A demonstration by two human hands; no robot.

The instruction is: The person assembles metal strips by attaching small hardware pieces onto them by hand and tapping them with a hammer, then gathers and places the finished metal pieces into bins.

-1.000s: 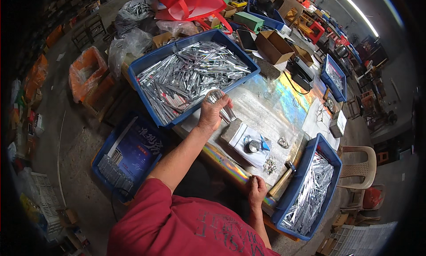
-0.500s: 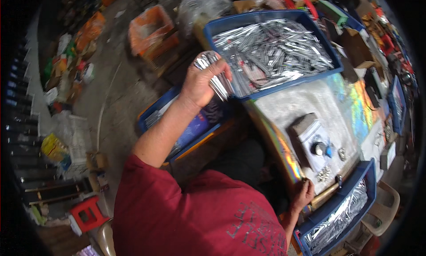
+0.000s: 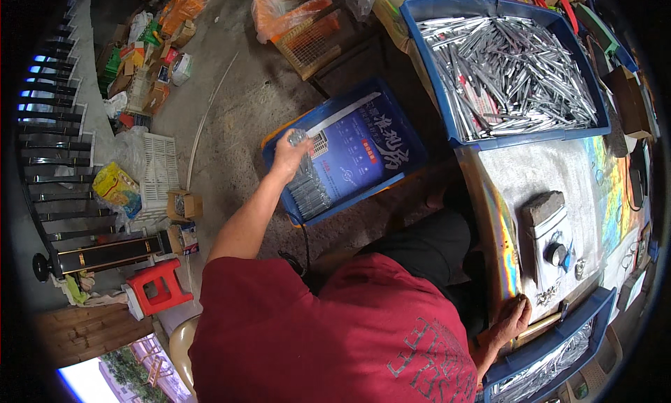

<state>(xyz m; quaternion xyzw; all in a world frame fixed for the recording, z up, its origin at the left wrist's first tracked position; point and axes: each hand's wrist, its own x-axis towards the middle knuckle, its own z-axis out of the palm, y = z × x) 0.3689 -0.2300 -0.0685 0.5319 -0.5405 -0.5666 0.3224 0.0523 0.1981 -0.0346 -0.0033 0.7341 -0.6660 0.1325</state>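
Observation:
My left hand [image 3: 285,158] is closed around a bundle of slim silver metal pieces [image 3: 298,136], over the left side of a low blue tray [image 3: 412,148]. Beneath it, similar metal pieces [image 3: 309,193] lie side by side in the tray, next to a blue printed sheet [image 3: 356,151]. My right hand [image 3: 514,320] rests at the worktable's near edge with its fingers curled together; whether anything small is between them is hidden. Close beside it lies a wooden-handled tool [image 3: 542,325], and a small pile of tiny metal parts [image 3: 546,295] sits just beyond.
A large blue bin [image 3: 451,116] full of loose silver pieces stands on the worktable [image 3: 500,172]. A stone block [image 3: 544,209] and a round dark-capped container [image 3: 557,254] are there too. Another blue bin [image 3: 604,308] stands at lower right, a red stool [image 3: 159,289] at left.
My left hand has swung from beside the large bin down and left to the low tray, still holding the metal pieces. My right hand stays at the table edge. The view has shifted left.

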